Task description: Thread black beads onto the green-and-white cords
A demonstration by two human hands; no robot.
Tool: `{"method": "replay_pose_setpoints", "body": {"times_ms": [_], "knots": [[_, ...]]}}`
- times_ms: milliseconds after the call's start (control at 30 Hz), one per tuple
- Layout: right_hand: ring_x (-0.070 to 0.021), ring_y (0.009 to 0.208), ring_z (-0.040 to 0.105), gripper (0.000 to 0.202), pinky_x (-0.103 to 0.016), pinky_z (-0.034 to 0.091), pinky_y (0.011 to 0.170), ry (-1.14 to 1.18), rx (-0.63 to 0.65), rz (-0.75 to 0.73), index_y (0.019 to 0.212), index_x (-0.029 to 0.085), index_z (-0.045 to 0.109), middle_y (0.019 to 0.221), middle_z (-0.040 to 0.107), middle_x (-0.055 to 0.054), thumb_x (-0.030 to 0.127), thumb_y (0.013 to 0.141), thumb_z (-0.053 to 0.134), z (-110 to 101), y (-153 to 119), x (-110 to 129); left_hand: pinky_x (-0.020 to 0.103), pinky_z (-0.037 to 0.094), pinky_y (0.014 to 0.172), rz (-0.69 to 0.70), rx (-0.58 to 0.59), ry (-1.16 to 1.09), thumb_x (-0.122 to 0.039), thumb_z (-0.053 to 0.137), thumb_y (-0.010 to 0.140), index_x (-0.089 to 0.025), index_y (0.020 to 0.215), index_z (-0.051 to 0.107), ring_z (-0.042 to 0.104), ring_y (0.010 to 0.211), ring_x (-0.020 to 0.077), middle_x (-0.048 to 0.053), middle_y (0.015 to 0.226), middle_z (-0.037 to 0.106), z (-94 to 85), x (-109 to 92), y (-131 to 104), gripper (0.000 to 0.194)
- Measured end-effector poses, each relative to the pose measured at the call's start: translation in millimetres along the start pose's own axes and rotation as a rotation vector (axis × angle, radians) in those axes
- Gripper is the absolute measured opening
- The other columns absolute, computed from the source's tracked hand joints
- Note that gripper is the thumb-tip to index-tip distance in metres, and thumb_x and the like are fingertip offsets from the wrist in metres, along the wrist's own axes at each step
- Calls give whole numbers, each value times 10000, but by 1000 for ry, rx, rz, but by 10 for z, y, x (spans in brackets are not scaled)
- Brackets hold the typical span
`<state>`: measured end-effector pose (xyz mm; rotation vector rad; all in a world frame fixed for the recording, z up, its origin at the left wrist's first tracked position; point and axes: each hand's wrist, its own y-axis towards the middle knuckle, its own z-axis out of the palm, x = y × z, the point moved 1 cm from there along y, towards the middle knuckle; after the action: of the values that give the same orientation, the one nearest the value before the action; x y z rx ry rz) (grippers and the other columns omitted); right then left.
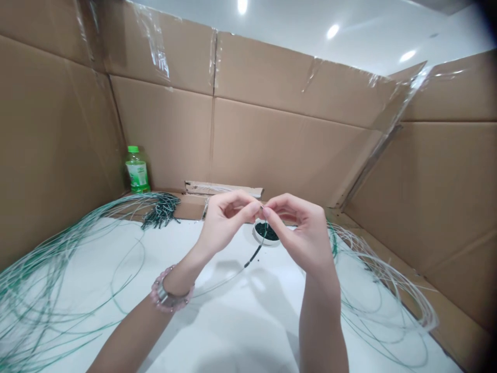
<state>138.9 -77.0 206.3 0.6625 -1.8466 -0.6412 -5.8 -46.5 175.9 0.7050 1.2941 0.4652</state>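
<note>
My left hand (229, 217) and my right hand (301, 228) meet at their fingertips above the white table (229, 321). Both pinch the thin green-and-white wire (265, 233) where it ends between them. Below the fingers the wire carries a short black sleeve-like section (253, 256), then runs on toward my left wrist. Just behind and beneath my hands stands a small white dish (264, 242) holding dark green or black small pieces. Exactly what lies between the fingertips is too small to tell. A pink beaded bracelet (171, 295) circles my left wrist.
Long green and white wires (50, 280) lie at the left, their dark tips (161, 210) bunched at the back. More wires (388, 274) curve along the right. A green bottle (137, 171) stands back left. Cardboard walls (283, 140) surround the table.
</note>
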Motion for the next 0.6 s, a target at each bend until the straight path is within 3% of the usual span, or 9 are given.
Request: {"method": "replay_pose_setpoints", "body": {"times_ms": [133,300,400,467,533,600], "knots": [[-88,664,658,91,-178,547,632,28,47,21,752,182,612,711,674,16,173,840,588,-8,2,21,139,514,538,-105,24,-150,-283,710,781,-182,724,703,608,561,66,9,662,687,8,72,8,116],[-71,658,620,109,-148,512,590,38,34,27,755,181,569,707,625,25,184,864,568,-4,-5,20,156,508,535,-84,23,-130,-313,745,741,-184,692,715,586,554,67,5,653,675,26,94,23,142],[-75,686,616,100,-159,520,609,75,48,40,777,182,574,736,622,20,192,876,560,2,-13,0,194,530,578,-140,23,-82,-447,730,726,-173,764,709,602,594,92,12,668,661,-23,267,68,277],[-81,718,623,79,-175,535,645,123,31,42,800,187,590,767,632,17,198,876,570,-8,-19,-22,228,543,630,-185,97,38,-591,594,782,-154,881,696,617,648,113,41,749,675,-67,481,99,460],[-82,741,636,45,-176,546,672,158,4,39,824,195,617,787,649,17,195,864,596,-28,-25,-45,248,540,658,-244,264,202,-641,427,846,-124,928,682,629,693,134,75,806,684,-91,730,94,582],[-76,749,650,28,-164,551,688,176,-6,42,847,204,655,801,673,22,187,842,633,-47,-31,-61,249,524,641,-290,418,318,-591,547,803,-108,849,694,630,700,160,79,754,687,-83,951,28,506]]}}
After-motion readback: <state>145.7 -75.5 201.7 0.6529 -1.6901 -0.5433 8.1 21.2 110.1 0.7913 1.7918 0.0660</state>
